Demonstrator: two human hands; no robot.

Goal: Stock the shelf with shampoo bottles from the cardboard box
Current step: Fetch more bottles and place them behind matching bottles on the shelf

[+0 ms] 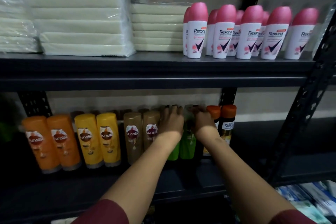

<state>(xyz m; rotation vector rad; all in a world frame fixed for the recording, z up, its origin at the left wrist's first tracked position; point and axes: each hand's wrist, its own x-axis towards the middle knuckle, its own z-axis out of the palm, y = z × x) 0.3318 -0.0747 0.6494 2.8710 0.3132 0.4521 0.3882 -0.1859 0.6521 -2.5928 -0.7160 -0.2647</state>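
Both arms reached deep into the lower shelf point(181, 176), maroon sleeves point(101, 212) showing at the bottom edge. Left hand point(171, 121) laid over the tops of the bottles at the seam between brown and green, fingers point(171, 109) curled forward over the caps; could not tell for certain which bottle was actually gripped. Right hand point(201, 119) clamped on the cap end of a green shampoo bottle point(188, 143), fingers bent tight round its top. Green bottles standing upright on the lower shelf, squeezed between the two wrists, a second green one point(173, 152) just beside it and partly hidden by the left forearm.

Lined up to the left along the same shelf: two brown Sunsilk bottles point(133, 136), two yellow ones point(99, 138), two orange ones point(51, 142), all cap-down and touching side by side. More dark caps glimpsed in a back row, too dim to read. Just right of the right hand, two dark cans with orange caps point(227, 125), one lettered "Shav", standing against the upright post.

Upper shelf point(145, 71) loaded: pink-capped Rexona roll-ons point(223, 32) in rows at right, plastic-wrapped stacks of pale sheets point(78, 16) at left. Blue-and-white packets point(307, 200) blurred at lower right.
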